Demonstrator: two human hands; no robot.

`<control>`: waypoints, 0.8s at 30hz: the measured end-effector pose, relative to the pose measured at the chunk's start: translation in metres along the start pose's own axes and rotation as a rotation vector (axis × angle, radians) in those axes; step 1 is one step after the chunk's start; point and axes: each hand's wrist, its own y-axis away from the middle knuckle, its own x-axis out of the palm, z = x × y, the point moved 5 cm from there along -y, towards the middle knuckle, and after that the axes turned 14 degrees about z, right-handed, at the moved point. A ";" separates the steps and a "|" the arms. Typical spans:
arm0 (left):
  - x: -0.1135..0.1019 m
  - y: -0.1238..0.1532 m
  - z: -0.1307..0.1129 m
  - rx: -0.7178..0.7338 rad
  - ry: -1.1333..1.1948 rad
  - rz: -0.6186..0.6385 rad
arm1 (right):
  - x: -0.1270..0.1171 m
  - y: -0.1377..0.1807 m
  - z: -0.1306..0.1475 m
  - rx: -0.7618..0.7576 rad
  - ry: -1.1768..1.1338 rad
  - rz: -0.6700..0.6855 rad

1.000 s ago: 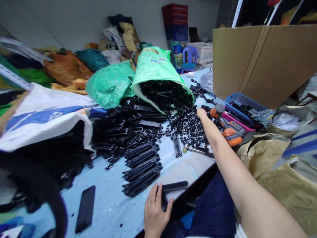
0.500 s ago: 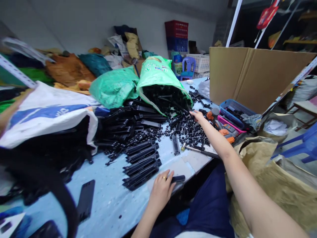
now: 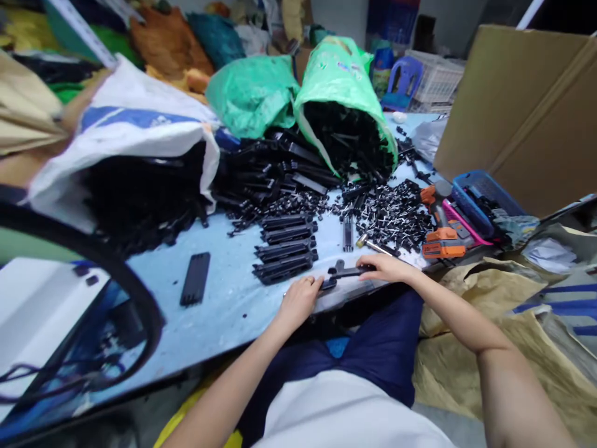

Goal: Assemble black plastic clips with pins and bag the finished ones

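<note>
Near the table's front edge, my left hand [image 3: 299, 302] has its fingers on a short, dark plastic part [image 3: 329, 285] lying on the table. My right hand [image 3: 388, 269] is closed around one end of a black plastic piece with a rounded tab [image 3: 349, 272], held just above and beside that part. Left of these lies a row of several long black plastic parts [image 3: 285, 252]. A hammer [image 3: 373, 244] rests beyond my right hand, and a flat black part [image 3: 347, 233] lies beside it.
A heap of small black pieces with metal pins [image 3: 396, 214] spreads ahead. Behind it, a green sack [image 3: 342, 74] and a white sack [image 3: 140, 134] spill black parts. An orange cordless drill [image 3: 443, 242] and a blue basket [image 3: 487, 202] stand at right, before cardboard [image 3: 517, 118].
My right hand has come back from the green sack's mouth with a black plastic piece, close to my left hand. The view has tilted down; my left hand stays at the small part.
</note>
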 end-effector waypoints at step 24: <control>-0.015 -0.002 -0.006 0.037 0.227 -0.005 | 0.046 -0.013 0.028 0.252 0.683 0.126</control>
